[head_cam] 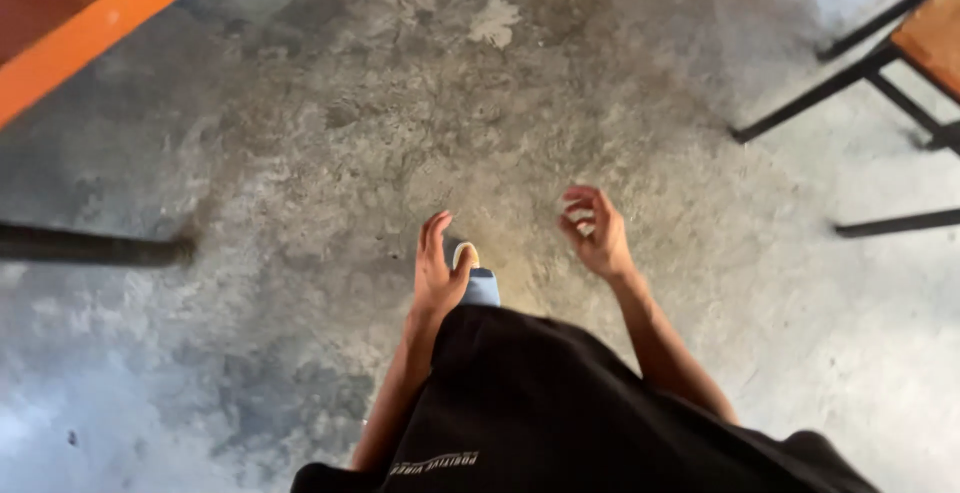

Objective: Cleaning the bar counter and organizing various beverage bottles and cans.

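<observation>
two bare hands hang over a stained concrete floor [330,133], head view. left hand [437,265] half open, fingers loosely curled, holding nothing, just above a blue slipper [481,286]. right hand [597,233] likewise curled and empty. orange desk edge [95,28] upper left; chair [900,63] upper right.

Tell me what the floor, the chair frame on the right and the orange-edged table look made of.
Floor: bare concrete, rough and mottled grey with patches. Chair frame: likely painted black metal, thin straight tubes; its seat looks wooden. Table: probably wood, reddish-brown top with glossy orange-painted edge.
</observation>
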